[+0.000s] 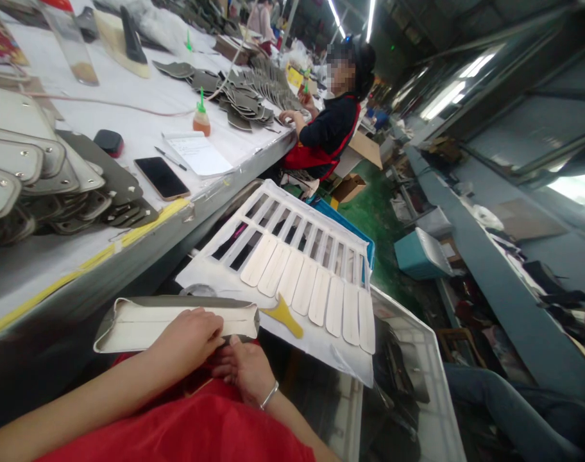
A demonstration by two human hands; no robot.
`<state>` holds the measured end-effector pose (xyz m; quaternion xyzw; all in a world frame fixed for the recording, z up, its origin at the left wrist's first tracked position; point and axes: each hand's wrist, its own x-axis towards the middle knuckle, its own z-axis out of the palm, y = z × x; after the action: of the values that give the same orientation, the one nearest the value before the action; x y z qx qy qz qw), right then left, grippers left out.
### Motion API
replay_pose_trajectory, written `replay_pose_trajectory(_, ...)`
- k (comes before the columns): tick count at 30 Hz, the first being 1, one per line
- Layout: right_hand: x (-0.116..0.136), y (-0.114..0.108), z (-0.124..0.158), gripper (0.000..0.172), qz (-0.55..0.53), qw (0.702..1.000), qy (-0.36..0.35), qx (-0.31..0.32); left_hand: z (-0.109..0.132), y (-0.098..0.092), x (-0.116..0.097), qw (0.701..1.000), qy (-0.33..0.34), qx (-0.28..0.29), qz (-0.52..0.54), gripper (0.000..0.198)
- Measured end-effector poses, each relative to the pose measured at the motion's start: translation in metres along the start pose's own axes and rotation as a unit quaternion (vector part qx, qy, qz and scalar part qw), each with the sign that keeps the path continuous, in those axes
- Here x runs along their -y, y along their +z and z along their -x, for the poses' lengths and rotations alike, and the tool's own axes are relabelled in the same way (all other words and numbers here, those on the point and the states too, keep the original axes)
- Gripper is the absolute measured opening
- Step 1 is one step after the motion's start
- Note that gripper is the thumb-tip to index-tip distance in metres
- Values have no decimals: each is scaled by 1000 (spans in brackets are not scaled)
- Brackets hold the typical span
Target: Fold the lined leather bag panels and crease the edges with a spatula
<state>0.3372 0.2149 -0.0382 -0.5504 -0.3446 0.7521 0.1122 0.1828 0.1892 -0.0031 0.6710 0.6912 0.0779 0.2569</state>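
A long dark-grey piece with a cream stiff lining [145, 318] and folded-up edges lies across my lap. My left hand [191, 337] is closed over its right part, with curled fingers pressing at the near edge. Close beside it, my right hand [251, 372], with a silver bangle at the wrist, has its thumb and fingers at the piece's near right edge; the fingers are partly hidden. Just beyond, several cream rounded strips [292, 282] lie in a row on a white slatted rack [215, 276]. A yellow scraper [285, 316] rests on the rack's near side.
On the workbench at left are stacked grey panels [27, 154], a phone [161, 178], a notepad [199, 153], a pen [171, 158] and a small glue bottle [201, 120]. Another person [326, 128] sits farther along the bench. A white crate [417, 327] stands at right.
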Motion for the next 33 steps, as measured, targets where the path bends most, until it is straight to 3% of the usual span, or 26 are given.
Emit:
replay_pose_trajectory(4,0,2,-1,62,-23,1000,8,-4,20,-5,21,999,-6,-42,29,10)
replay_pose_trajectory(8,-1,3,-2,66,-16,1000,4,-12,31,-10,36,1000,11,6,1,25)
replay_pose_trajectory(19,1,26,2,66,32,999,-3,-16,31,-9,31,999,-4,-37,-30,29)
replay_pose_trajectory(28,6,47,0,61,72,997,26,-20,29,-12,31,999,-13,-26,-38,29)
replay_pose_trajectory(33,4,55,-3,59,80,996,30,11,28,-15,33,999,-19,-21,-36,29)
